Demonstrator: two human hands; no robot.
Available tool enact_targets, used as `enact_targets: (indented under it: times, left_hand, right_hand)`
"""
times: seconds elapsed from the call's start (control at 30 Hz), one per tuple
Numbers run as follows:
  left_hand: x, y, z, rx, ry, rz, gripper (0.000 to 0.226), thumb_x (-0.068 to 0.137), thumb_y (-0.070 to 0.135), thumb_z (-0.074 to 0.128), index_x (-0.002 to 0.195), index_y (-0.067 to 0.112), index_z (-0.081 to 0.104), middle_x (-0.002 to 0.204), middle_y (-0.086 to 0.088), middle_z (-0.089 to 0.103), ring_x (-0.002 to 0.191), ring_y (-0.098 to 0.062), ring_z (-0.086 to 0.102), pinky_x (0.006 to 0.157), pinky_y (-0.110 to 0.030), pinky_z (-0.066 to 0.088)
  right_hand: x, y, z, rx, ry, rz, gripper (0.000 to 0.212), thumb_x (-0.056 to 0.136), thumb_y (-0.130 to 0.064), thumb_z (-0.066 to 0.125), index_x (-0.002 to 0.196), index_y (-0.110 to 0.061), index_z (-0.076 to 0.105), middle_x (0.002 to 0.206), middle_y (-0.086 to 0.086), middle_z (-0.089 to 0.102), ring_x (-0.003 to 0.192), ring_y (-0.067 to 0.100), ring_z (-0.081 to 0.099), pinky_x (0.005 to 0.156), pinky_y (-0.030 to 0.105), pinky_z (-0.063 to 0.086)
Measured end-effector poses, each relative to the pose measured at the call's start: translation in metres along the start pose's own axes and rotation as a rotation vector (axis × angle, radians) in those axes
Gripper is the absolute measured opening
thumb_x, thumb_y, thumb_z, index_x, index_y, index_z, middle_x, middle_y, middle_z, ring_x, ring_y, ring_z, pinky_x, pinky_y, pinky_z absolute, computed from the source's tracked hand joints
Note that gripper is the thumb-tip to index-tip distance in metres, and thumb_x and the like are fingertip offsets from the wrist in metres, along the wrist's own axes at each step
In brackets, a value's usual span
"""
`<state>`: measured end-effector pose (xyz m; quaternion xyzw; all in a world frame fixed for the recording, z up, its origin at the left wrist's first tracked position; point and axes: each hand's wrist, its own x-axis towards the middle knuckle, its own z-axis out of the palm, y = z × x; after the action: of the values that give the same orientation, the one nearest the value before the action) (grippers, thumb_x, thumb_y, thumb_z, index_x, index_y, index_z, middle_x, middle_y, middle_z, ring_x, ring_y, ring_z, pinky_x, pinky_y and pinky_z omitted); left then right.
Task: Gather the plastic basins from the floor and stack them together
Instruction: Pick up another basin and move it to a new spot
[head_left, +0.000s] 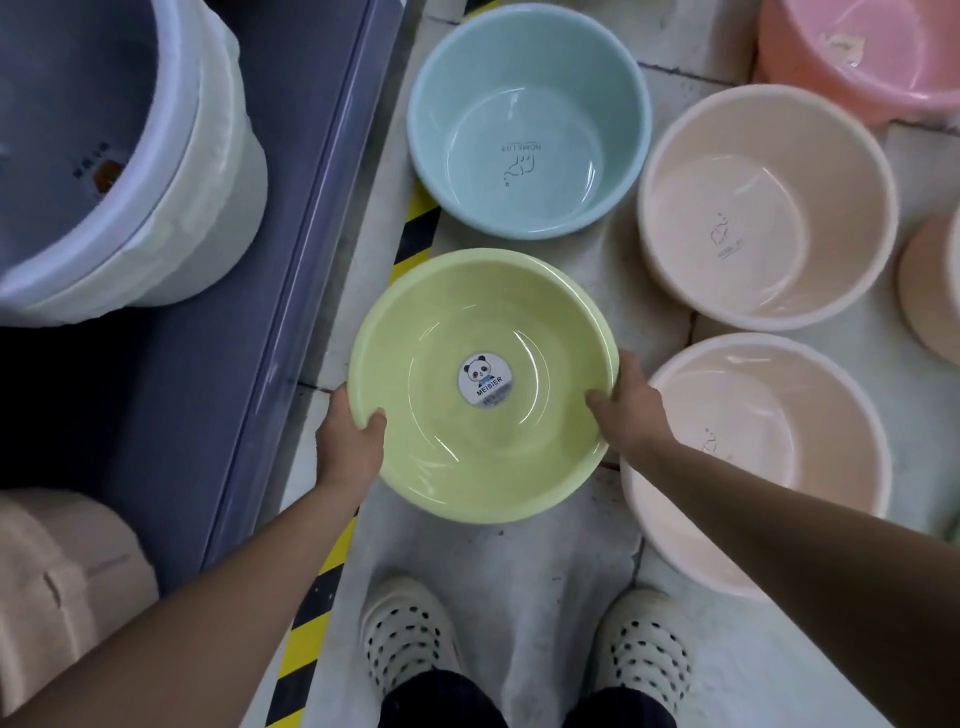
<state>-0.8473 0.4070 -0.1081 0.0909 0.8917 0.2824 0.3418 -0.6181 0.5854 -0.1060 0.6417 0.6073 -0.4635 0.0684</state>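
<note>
The yellow-green basin (483, 332) sits between both hands — left hand (353, 441) and right hand (631, 402) each clamp its opposite rims, seemingly lifted above the floor (519, 561), just before the blue basin (524, 88).

The yellow-green basin (483, 384) is smooth, glossy plastic with a paper-like round sticker (485, 376) at its centre. At twelve o'clock from it, the blue basin (527, 122) shows the same glossy plastic sheen, as do the peach basins (769, 208) at two o'clock. The floor (519, 571) looks matt, rough and scuffed.
</note>
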Motion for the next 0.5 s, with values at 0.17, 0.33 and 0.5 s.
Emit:
enact_targets:
  times: [0.17, 0.33, 0.5]
  left_hand:
    - [-0.031, 0.034, -0.025, -0.063, 0.063, 0.106, 0.033, 0.093, 0.015, 0.055, 0.126, 0.02, 0.056, 0.111, -0.002, 0.065, 0.097, -0.022, 0.062, 0.085, -0.037, 0.052]
    - [-0.081, 0.105, -0.043, -0.066, 0.02, 0.211, 0.025, 0.094, 0.011, 0.055, 0.117, 0.015, 0.061, 0.1, -0.002, 0.068, 0.087, -0.017, 0.063, 0.074, -0.029, 0.052]
    - [-0.166, 0.19, -0.017, -0.048, -0.16, 0.278, 0.019, 0.092, 0.011, 0.058, 0.106, 0.022, 0.066, 0.091, 0.006, 0.07, 0.078, -0.005, 0.063, 0.065, -0.019, 0.049]
  right_hand:
    - [-0.031, 0.0, -0.026, 0.236, 0.01, 0.025, 0.052, 0.091, -0.011, 0.054, 0.139, -0.026, 0.042, 0.107, 0.0, 0.06, 0.098, 0.024, 0.058, 0.073, 0.03, 0.049]
    - [-0.079, -0.001, -0.09, 0.385, 0.048, 0.024, 0.059, 0.09, -0.01, 0.055, 0.142, -0.032, 0.04, 0.109, -0.006, 0.059, 0.1, 0.021, 0.057, 0.083, 0.031, 0.047]
    - [-0.157, 0.042, -0.192, 0.46, 0.185, 0.134, 0.063, 0.089, -0.009, 0.057, 0.146, -0.028, 0.038, 0.117, -0.002, 0.059, 0.101, 0.022, 0.057, 0.087, 0.037, 0.05]
